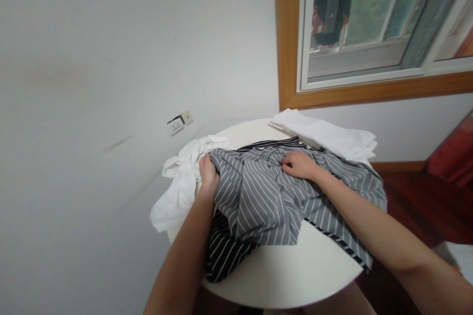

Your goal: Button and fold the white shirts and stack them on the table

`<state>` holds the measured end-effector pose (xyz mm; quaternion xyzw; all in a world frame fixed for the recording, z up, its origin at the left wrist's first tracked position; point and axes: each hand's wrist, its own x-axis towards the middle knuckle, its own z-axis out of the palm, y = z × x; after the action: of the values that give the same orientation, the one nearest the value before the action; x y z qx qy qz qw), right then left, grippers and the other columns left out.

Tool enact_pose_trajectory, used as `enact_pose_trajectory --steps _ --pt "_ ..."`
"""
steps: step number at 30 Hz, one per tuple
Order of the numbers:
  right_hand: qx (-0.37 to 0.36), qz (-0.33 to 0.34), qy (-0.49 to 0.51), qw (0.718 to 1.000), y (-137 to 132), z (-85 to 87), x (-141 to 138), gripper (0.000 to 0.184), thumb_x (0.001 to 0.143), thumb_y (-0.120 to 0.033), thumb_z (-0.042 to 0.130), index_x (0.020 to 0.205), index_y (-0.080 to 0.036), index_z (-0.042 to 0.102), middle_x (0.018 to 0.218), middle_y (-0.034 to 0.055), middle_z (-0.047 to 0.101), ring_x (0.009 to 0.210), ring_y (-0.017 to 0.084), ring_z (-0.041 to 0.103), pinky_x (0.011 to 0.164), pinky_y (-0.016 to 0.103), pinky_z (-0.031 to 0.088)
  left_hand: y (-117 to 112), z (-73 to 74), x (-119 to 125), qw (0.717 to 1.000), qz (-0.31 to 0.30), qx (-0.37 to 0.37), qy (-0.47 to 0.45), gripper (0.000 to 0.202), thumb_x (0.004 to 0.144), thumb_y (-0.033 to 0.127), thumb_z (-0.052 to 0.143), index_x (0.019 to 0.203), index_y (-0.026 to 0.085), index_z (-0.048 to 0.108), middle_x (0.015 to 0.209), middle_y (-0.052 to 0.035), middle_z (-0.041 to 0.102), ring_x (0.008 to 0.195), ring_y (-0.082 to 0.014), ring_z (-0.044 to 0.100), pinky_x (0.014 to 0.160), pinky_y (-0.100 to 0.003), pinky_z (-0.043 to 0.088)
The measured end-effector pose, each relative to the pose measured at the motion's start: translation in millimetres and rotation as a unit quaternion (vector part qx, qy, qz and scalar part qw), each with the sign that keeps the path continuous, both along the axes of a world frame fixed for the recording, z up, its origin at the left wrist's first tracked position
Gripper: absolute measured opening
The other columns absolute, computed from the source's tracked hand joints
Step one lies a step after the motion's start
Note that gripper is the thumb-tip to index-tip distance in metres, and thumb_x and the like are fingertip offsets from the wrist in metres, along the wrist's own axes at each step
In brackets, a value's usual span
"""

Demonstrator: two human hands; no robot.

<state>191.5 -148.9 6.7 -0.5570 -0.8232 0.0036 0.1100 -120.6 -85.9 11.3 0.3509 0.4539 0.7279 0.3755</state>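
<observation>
A striped garment point(264, 197), grey with white lines and black with white lines in places, lies crumpled across the round white table point(295, 275). I cannot tell whether it is a shirt or trousers. At its upper left corner my left hand point(209, 173) is closed around the cloth edge, thumb on top. My right hand point(298, 164) rests on the upper middle of the garment with curled fingers pinching the fabric. Just left of my left hand is a rumpled white cloth point(179, 194), which overhangs the table edge.
A folded white cloth point(325, 133) lies at the table's back right. The wall behind carries a power socket point(175, 126). A wood-framed window point(288, 39) is at upper right, with a red curtain point(453, 152) below it.
</observation>
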Motion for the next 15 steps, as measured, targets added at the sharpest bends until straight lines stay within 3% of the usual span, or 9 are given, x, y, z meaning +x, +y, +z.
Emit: enact_pose_trajectory --steps 3,8,11,15 --pt "0.021 0.024 0.017 0.999 2.7 3.5 -5.1 0.037 0.093 -0.038 0.044 0.108 -0.018 0.072 0.113 0.0106 0.069 0.114 0.026 0.058 0.101 0.036 0.04 1.5 -4.4 -1.1 1.0 -0.003 0.003 0.003 0.02 0.075 0.038 0.055 0.074 0.019 0.05 0.069 0.0036 0.056 0.066 -0.0114 0.052 0.069 -0.025 0.045" --pt "0.077 0.185 0.065 0.978 28.4 -3.6 -45.6 0.043 0.094 -0.033 0.045 0.133 -0.018 0.055 0.137 0.0129 0.054 0.129 0.025 0.047 0.108 0.044 0.034 6.7 -10.5 3.2 1.0 -0.007 -0.009 0.0 0.026 0.073 0.043 0.06 0.075 0.019 0.049 0.069 0.0049 0.055 0.067 -0.0118 0.054 0.073 -0.027 0.045" --pt "0.071 0.234 0.069 0.967 46.6 -16.5 -68.6 0.05 0.092 -0.02 0.043 0.141 -0.017 0.046 0.148 0.014 0.042 0.134 0.023 0.041 0.11 0.044 0.032 5.9 -7.8 6.4 0.999 0.005 0.044 0.007 0.03 0.074 0.046 0.062 0.082 0.02 0.05 0.075 0.0051 0.055 0.072 -0.0109 0.055 0.077 -0.027 0.044" --pt "0.019 0.243 0.067 0.968 53.3 -36.0 -79.8 0.046 0.09 -0.018 0.044 0.135 -0.018 0.053 0.145 0.0134 0.045 0.133 0.026 0.043 0.11 0.049 0.032 -2.5 2.9 9.9 0.988 0.061 0.118 0.084 0.03 0.082 0.049 0.057 0.092 0.022 0.051 0.085 0.0039 0.054 0.082 -0.0107 0.054 0.083 -0.024 0.042"
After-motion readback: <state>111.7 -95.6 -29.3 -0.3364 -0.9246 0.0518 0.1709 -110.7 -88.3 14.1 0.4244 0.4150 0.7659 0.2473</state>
